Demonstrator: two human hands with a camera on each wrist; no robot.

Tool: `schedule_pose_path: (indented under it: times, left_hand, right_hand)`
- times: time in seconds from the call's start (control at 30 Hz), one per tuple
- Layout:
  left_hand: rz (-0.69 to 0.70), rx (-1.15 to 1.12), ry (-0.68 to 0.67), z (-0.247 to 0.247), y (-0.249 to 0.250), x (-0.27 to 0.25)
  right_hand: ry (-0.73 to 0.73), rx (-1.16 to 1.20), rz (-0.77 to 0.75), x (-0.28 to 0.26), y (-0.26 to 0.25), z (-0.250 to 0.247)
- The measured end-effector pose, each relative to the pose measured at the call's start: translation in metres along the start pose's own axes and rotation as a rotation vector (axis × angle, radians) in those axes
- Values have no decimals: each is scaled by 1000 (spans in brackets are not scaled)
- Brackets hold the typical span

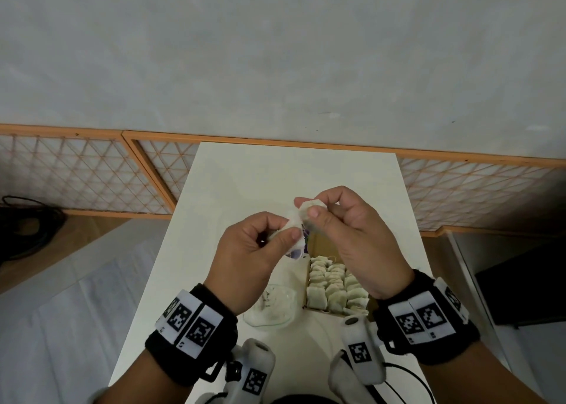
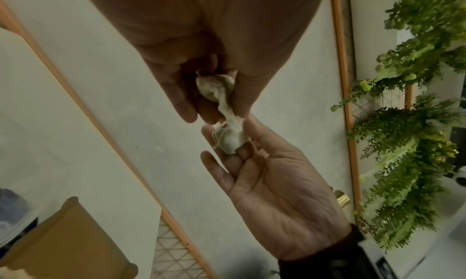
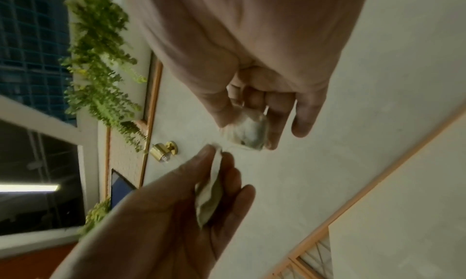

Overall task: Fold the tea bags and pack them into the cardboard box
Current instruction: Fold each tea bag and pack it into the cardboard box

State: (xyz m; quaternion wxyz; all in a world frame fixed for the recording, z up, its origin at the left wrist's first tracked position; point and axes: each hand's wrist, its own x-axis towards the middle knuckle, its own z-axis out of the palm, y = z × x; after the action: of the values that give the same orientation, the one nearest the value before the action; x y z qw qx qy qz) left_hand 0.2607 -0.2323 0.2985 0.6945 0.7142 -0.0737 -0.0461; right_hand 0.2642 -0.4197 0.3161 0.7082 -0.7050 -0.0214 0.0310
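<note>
1. Left hand (image 1: 249, 252): thumb and fingers pinched on the near-left end of the tea bag (image 1: 298, 223); raised above the worktop (image 1: 245, 170).
2. Right hand (image 1: 352, 238): thumb and forefinger pinched on the far-right end of the same tea bag. Both hands closed on it, almost touching at the fingertips.
3. Tea bag: held in the air between the two hands, not resting on anything. Long axis running from near-left to far-right in the head view; narrowed and twisted at the middle in the left wrist view (image 2: 228, 116), with thread wound round the end in the right hand. Fold judged in progress, not finished.
4. Cardboard box (image 1: 320, 244): directly below and slightly nearer than the hands, on the worktop under the right wrist. Rows of folded tea bags (image 1: 333, 287) standing packed inside, upright and touching one another.
5. Relation governing the coming move: box lying down and toward the body from the held bag; right hand nearer to the box, so judged the likelier hand to lower the bag in.
6. Free space in the box: partly hidden by the right hand; amount not determinable.
7. Clear plastic wrapper (image 1: 272, 307): lying on the worktop just left of the box, below the left wrist.
</note>
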Motion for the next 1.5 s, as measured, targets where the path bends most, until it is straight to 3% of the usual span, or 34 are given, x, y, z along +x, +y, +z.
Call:
schedule_pose_path:
  times: [0.17,0.4,0.57,0.7,0.87,1.1,1.2,1.33,1.43,1.5]
  left_hand:
    - [-120,2,-13,-9,-15,-7]
    - [-202,37,77,-17,-31,-1]
    - [-197,122,65,-22,-37,1]
    - [-163,116,39,-25,-35,-4]
    - [-14,13,8,-24,-22,-17]
    - [-29,-230,9,-21,-21,-13]
    - [-86,-205,82,-30,-33,-17]
    - [-98,-151,76,-42,-44,-24]
    - [-125,-109,150,-52,-58,-27]
    - [-127,-97,190,-59,-64,-32]
  right_hand:
    - [164,182,73,9,6,-10]
    - [140,433,156,7,-2,-12]
    - [89,423,160,4,3,-10]
    - [97,380,168,1,12,-4]
    - [161,209,142,-1,23,11]
    - [-67,62,161,-10,30,28]
    - [-136,22,164,-9,30,31]
    - [-256,-18,170,-7,31,39]
    - [-249,-37,221,-3,47,45]
    - [-241,-174,269,2,74,47]
